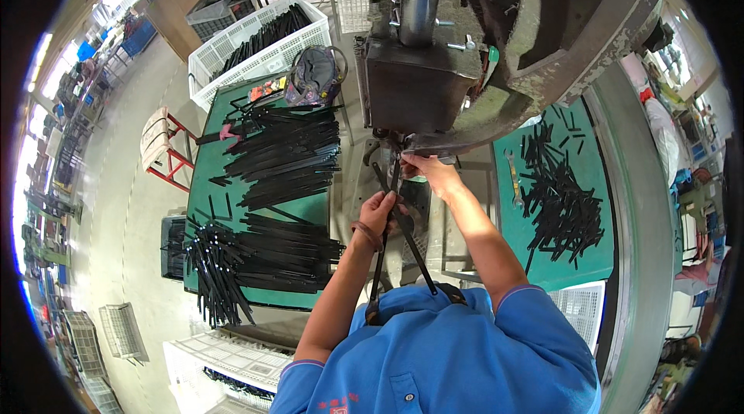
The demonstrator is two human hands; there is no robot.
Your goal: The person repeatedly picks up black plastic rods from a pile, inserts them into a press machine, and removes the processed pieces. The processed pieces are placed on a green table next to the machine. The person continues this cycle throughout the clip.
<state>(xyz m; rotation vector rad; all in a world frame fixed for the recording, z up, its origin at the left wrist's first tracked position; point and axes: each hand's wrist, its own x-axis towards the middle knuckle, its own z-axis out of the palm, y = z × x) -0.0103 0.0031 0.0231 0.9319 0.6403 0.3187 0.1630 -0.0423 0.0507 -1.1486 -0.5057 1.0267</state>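
My left hand [377, 211] is closed around two long, narrow black strips [418, 256] that cross at my fingers. One of them runs up to the lower front of a large press machine [422, 88]. There my right hand [435, 174] pinches at that strip's upper end, its fingertips close under the dark block of the press. The exact grip of the right fingers is partly hidden. The lower ends of both strips reach down to the front of my blue shirt.
On the left, a green table [203, 181] carries stacked black strips [283, 150] and a bag [316, 77]. White crates [174, 360] stand at both its ends. The right green table [508, 239] holds short black pieces [566, 208] and a wrench [513, 177]. A red-framed stool [167, 146] stands farther left.
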